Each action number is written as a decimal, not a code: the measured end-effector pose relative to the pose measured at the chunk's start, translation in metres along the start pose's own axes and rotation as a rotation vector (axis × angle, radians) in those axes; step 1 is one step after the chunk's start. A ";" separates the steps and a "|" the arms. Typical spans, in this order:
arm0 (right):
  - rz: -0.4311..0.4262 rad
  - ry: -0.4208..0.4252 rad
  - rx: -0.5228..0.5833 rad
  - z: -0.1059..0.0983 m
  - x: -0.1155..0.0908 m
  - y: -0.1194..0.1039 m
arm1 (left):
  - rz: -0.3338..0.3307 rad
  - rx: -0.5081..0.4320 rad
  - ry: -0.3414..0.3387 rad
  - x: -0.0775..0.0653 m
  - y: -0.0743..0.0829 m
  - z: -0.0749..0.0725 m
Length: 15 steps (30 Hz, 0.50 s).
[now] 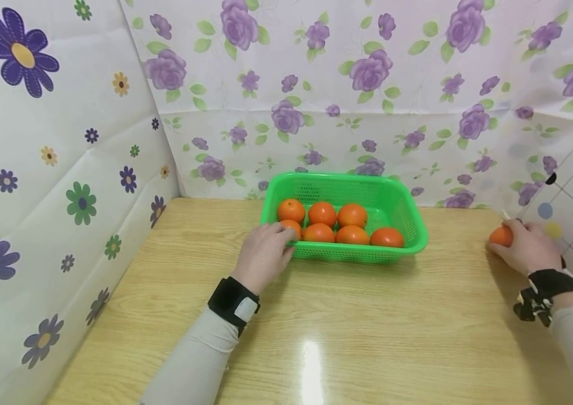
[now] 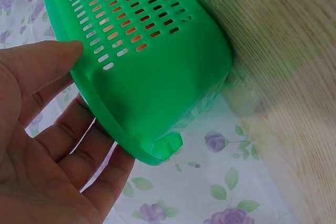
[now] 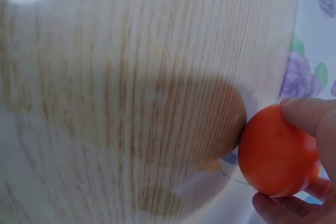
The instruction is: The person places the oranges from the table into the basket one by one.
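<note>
In the head view, a green plastic basket with slotted sides holds several oranges. My left hand is at its front left corner and pinches the rim. The left wrist view shows the thumb on the outer side of the basket wall, with the other fingers curled beyond the rim. Far to the right, my right hand holds one orange by the table's right side. Seen from the right wrist, thumb and fingers grip this glossy orange close over the wood surface.
The basket stands on a light wood-grain table near its back edge. Behind it hangs a purple-flowered sheet. A daisy-patterned sheet borders the left, and a dotted sheet borders the right, close to my right hand.
</note>
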State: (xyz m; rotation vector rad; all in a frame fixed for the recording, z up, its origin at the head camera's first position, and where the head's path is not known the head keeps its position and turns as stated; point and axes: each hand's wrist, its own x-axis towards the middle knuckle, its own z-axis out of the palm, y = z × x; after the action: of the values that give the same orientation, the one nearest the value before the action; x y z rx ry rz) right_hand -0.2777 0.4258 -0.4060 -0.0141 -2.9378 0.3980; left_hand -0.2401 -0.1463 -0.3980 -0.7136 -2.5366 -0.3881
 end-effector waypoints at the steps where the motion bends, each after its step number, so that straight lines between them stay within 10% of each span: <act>1: -0.003 0.005 0.003 0.001 0.001 0.002 | -0.001 0.001 -0.002 0.000 0.000 0.000; 15: -0.022 0.008 0.032 -0.002 -0.009 -0.022 | -0.015 0.007 -0.018 0.000 0.000 0.000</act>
State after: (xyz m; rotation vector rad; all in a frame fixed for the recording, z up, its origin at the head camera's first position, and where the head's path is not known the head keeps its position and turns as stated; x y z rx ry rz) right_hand -0.2677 0.4044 -0.3994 0.0207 -2.9203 0.4411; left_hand -0.2401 -0.1463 -0.3981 -0.6984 -2.5604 -0.3799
